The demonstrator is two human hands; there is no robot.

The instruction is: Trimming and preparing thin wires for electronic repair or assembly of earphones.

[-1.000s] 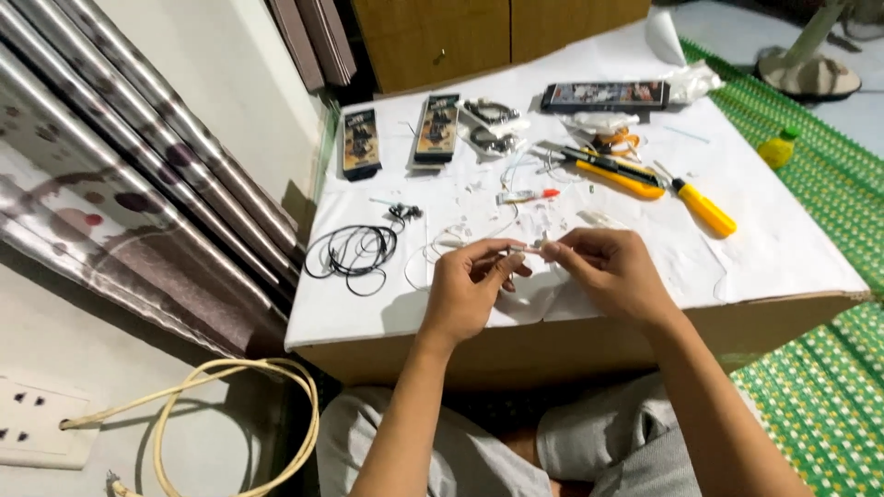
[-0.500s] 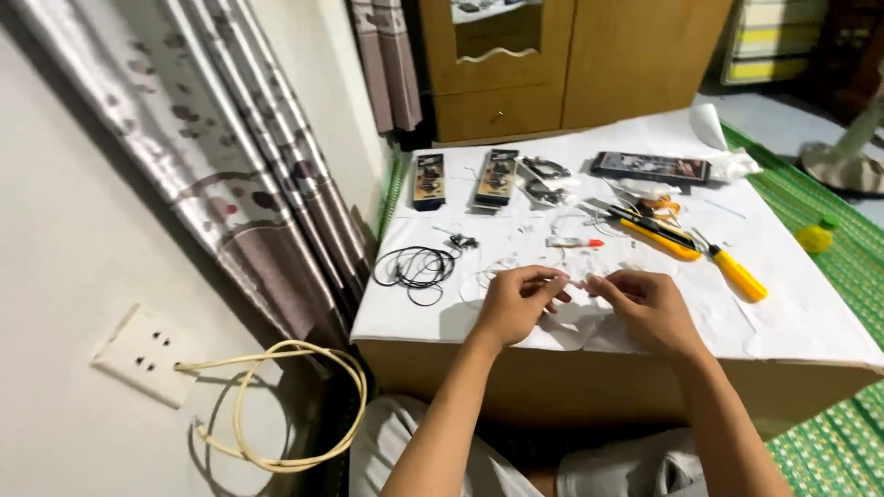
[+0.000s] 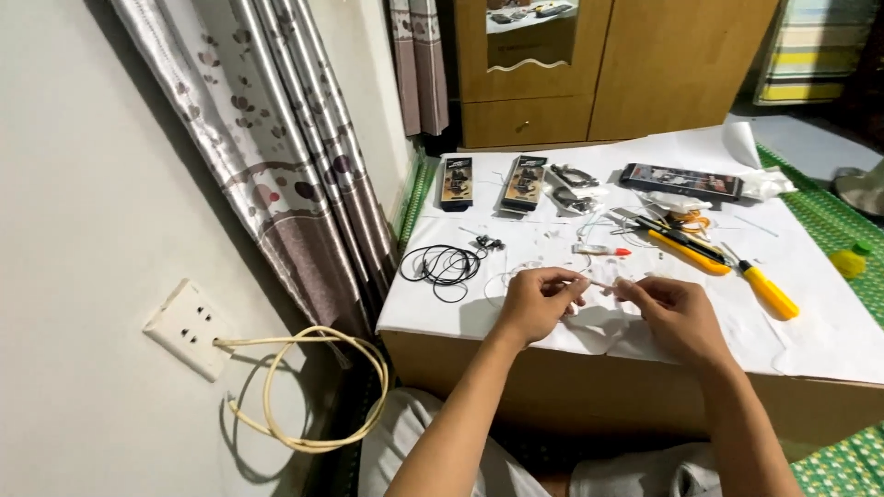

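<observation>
Two hands meet low over the counter (image 3: 829,340): left hand (image 3: 539,304) and right hand (image 3: 672,313), each grip pinched on an end of a thin white wire (image 3: 600,284). Beyond lie a black cable coil (image 3: 442,265) and a yellow-handled screwdriver (image 3: 769,293).

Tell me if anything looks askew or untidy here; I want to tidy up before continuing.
Two things stand out. The white wall socket plate sits tilted on the wall, with a cream cable hanging from it in loose loops. On the white paper-covered table, small scraps lie scattered. Both hands pinch a thin white wire.
</observation>
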